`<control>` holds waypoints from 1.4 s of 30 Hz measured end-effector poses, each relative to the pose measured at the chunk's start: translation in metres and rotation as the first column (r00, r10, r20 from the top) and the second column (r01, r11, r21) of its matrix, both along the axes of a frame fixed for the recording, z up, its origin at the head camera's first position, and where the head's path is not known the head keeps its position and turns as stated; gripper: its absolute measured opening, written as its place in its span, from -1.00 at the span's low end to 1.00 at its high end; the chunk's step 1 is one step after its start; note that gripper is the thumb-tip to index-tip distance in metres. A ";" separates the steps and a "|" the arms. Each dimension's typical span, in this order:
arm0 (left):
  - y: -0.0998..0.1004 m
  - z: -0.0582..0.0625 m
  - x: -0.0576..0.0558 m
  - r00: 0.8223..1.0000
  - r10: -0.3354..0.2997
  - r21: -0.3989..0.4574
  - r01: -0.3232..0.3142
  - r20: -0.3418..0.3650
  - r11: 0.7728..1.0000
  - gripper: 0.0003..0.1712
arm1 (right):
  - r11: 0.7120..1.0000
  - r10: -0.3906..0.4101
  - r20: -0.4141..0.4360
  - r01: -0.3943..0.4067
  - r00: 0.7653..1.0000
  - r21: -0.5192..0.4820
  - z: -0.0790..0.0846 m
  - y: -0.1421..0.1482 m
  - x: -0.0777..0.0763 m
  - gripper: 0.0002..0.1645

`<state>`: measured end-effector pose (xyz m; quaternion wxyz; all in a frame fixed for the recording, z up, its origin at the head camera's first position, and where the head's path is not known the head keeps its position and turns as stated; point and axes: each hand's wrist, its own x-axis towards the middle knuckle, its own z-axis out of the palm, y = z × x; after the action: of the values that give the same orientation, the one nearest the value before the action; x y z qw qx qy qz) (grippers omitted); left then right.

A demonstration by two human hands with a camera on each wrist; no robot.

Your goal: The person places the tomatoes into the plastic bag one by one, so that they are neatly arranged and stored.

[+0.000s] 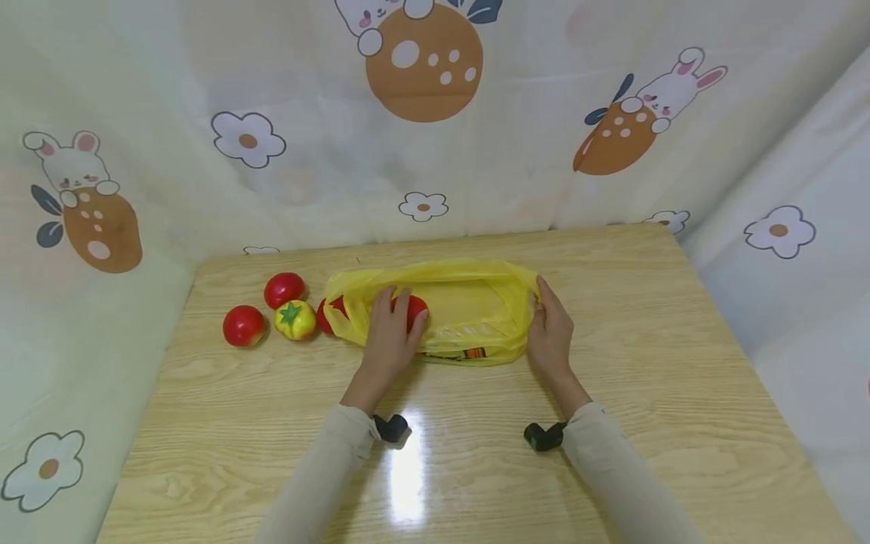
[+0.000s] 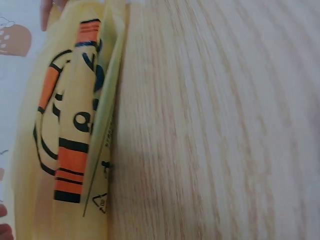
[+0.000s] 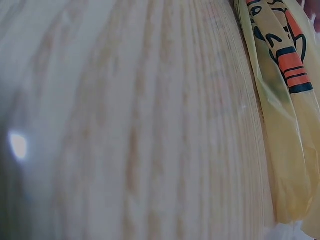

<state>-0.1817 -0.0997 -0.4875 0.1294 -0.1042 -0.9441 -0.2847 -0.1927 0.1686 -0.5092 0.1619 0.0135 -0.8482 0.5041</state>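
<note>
A yellow plastic bag (image 1: 469, 306) lies on the table with its mouth spread wide. My left hand (image 1: 389, 332) reaches over the bag's left part and grips a red round fruit (image 1: 416, 308), fingers on top and thumb at its right side. Another red fruit (image 1: 325, 317) sits at the bag's left edge, partly covered by the yellow plastic. At the opposite end, my right hand (image 1: 552, 329) pinches the bag's right rim. In the left wrist view, the bag's near side (image 2: 75, 125) shows black and orange print; the fruit is out of sight there.
To the left of the bag sit two red fruits, one behind (image 1: 285, 290) and one in front (image 1: 244, 326), beside a yellow pumpkin-shaped piece with a green star top (image 1: 295, 320). The wooden table (image 1: 646, 317) meets a patterned curtain (image 1: 306, 196) at the back.
</note>
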 end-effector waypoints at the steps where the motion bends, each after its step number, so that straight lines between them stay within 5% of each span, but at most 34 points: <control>1: -0.001 0.002 0.001 1.000 -0.009 0.008 0.009 -0.016 1.000 -0.42 | 1.000 0.003 -0.003 -0.003 1.000 -0.001 0.000 0.000 -0.001 -0.40; 5: -0.005 0.011 0.005 0.988 -0.056 0.025 0.060 -0.145 0.998 -0.49 | 1.000 0.004 -0.007 -0.004 1.000 -0.002 0.003 0.000 -0.003 -0.40; 10: -0.012 0.022 0.007 0.924 -0.126 0.000 0.135 -0.360 0.991 -0.58 | 1.000 -0.002 -0.005 0.002 1.000 -0.001 0.005 0.000 -0.006 -0.40; 13: -0.018 0.027 0.007 0.901 -0.113 0.008 0.128 -0.419 0.992 -0.61 | 1.000 -0.005 -0.014 0.005 1.000 -0.003 0.006 0.000 -0.009 -0.40; 19: -0.043 0.028 0.009 0.878 0.027 0.068 0.006 -0.477 0.998 -0.64 | 1.000 -0.009 -0.023 0.009 1.000 0.002 0.005 -0.001 -0.013 -0.41; 25: -0.077 0.026 0.016 0.807 0.246 0.206 -0.158 -0.537 0.966 -0.67 | 1.000 -0.006 -0.021 0.006 1.000 0.015 0.002 -0.001 -0.011 -0.42; 34: -0.130 0.016 0.037 0.756 0.569 0.318 -0.479 -0.324 0.818 -0.64 | 1.000 -0.009 -0.006 0.009 1.000 -0.002 -0.004 -0.001 0.001 -0.44; 38: -0.145 0.012 0.043 0.740 0.646 0.286 -0.589 -0.187 0.756 -0.56 | 1.000 -0.012 0.000 0.012 1.000 -0.004 -0.007 0.000 0.004 -0.44; 42: -0.154 0.007 0.045 0.743 0.668 0.252 -0.639 -0.043 0.727 -0.45 | 1.000 -0.013 -0.006 0.013 1.000 0.005 -0.009 0.001 0.005 -0.44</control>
<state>-0.1362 -0.2536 -0.4801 0.2937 0.2317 -0.8718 -0.3164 -0.1876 0.1699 -0.5178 0.1680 0.0100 -0.8491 0.5007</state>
